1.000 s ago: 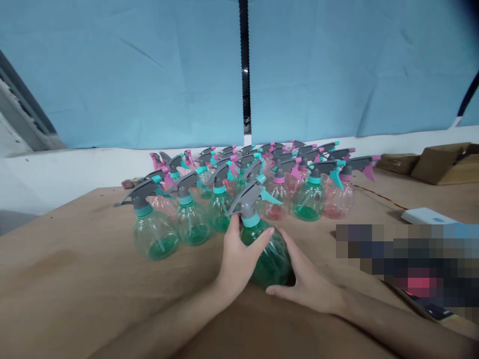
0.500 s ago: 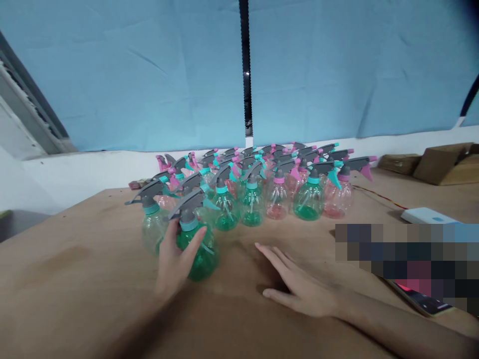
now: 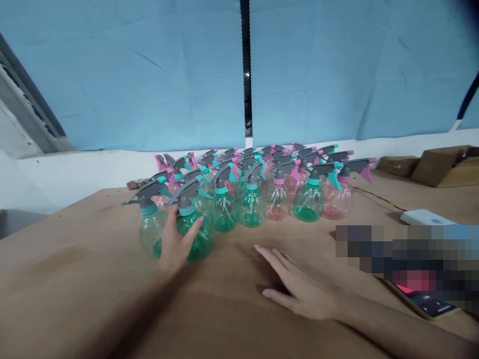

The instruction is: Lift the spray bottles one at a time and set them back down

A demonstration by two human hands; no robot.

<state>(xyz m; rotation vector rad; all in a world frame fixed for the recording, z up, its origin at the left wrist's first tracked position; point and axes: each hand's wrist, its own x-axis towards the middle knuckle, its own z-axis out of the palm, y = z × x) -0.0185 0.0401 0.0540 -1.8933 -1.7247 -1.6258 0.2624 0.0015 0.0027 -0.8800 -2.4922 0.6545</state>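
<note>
My left hand [image 3: 175,244] grips the round body of a green spray bottle [image 3: 197,234] with a grey trigger head and teal collar. The bottle stands on the brown table [image 3: 75,269], pressed in beside another green spray bottle [image 3: 147,227] at the front left of a large group. My right hand [image 3: 299,286] lies flat on the table, fingers spread, holding nothing, right of the gripped bottle. Behind stand several green and pink spray bottles [image 3: 309,197] in rows.
A white box [image 3: 424,217] and a phone [image 3: 426,301] lie at the right. Cardboard boxes [image 3: 441,167] sit at the far right. A red-yellow wire [image 3: 377,197] runs past the bottles. A blue cloth wall [image 3: 149,75] stands behind.
My left hand slid the green bottle from the middle of the table to the left and back, up against the front row. My right hand let go and settled flat on the table.
</note>
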